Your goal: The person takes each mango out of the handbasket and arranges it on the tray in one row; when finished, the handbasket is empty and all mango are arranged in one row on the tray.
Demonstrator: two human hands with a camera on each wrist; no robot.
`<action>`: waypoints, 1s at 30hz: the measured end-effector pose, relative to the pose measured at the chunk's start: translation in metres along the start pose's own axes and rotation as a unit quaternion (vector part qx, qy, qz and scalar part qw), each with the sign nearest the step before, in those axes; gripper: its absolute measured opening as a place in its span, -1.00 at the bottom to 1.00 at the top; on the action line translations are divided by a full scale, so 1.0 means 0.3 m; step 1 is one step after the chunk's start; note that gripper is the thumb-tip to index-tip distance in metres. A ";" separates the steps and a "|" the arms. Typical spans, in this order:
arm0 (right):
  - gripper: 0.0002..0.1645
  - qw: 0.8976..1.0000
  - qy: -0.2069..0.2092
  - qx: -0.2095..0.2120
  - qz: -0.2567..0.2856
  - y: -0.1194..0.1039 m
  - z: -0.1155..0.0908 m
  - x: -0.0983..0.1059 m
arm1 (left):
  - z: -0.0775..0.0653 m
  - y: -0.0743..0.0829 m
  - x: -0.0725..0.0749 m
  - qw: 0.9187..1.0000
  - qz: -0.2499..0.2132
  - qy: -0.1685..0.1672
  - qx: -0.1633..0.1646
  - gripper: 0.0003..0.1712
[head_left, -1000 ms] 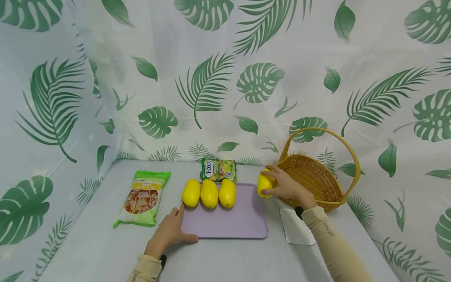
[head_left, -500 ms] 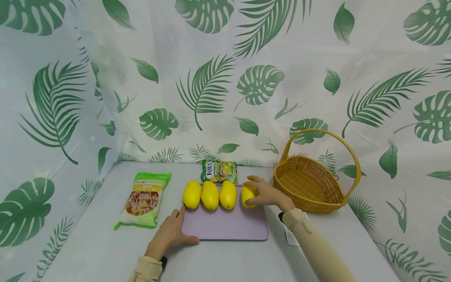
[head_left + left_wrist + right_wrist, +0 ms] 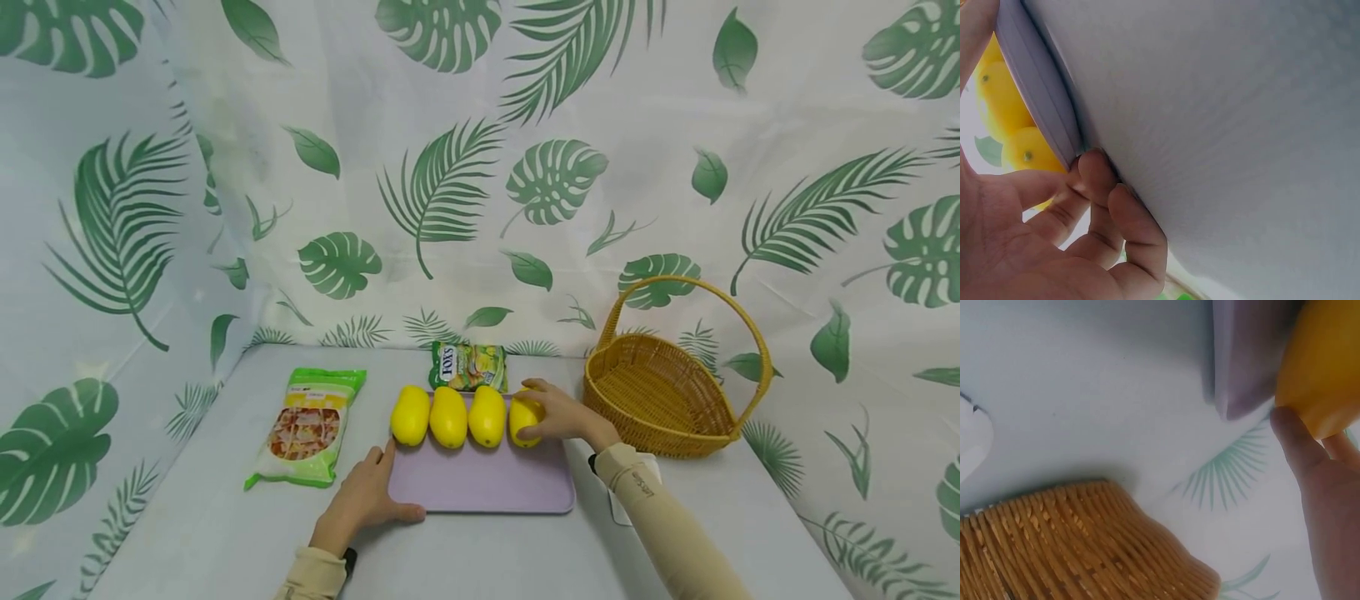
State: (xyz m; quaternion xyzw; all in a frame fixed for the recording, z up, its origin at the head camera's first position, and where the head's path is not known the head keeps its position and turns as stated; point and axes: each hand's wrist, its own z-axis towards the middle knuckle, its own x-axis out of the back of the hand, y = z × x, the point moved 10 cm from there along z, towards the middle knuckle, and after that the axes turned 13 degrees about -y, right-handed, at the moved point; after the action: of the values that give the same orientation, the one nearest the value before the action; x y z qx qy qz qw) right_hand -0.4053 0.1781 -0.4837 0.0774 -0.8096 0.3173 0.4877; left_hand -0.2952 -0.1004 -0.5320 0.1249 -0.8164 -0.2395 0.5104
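Observation:
Three yellow mangoes stand side by side along the back of a lilac tray (image 3: 480,487); the leftmost mango (image 3: 410,415) is at its back left corner. My right hand (image 3: 558,414) grips another mango (image 3: 522,421) at the right end of that row, fingers over its top and thumb on its near side. The right wrist view shows this mango (image 3: 1322,369) over the tray's edge (image 3: 1250,356). My left hand (image 3: 367,496) holds the tray's near left corner, thumb at the front edge, fingers along the left side. In the left wrist view its fingers (image 3: 1100,181) bend at the tray rim.
A wicker basket (image 3: 660,392) with a tall handle stands at the right. Behind the tray lies a green FOX'S candy bag (image 3: 468,367). A green and white food packet (image 3: 306,427) is on the left. A white flat item (image 3: 648,471) lies partly under the right forearm.
My right hand has carried a mango leftward from beside the basket to the end of the row on the tray. My left hand has stayed at the tray's corner.

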 end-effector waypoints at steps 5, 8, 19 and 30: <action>-0.12 1.000 -0.002 0.005 -0.009 -0.006 0.009 -0.007 | -0.005 0.002 -0.002 1.000 0.000 0.000 -0.001 0.52; -0.12 1.000 -0.004 0.004 -0.010 -0.001 0.008 -0.012 | -0.007 0.008 -0.002 1.000 -0.001 0.000 -0.002 0.52; -0.06 1.000 0.019 -0.001 0.014 0.016 -0.052 0.003 | -0.011 0.021 0.000 1.000 0.001 0.000 -0.008 0.51; -0.10 0.996 0.084 -0.020 0.025 0.034 -0.182 0.008 | -0.005 0.015 -0.010 1.000 -0.001 -0.004 -0.001 0.52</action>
State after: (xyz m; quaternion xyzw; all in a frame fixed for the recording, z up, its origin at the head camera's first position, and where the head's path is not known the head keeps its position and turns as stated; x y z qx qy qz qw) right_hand -0.3706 0.2186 -0.4686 0.0211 -0.7735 0.3187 0.5474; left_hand -0.2922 -0.0955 -0.5315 0.1245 -0.8178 -0.2418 0.5072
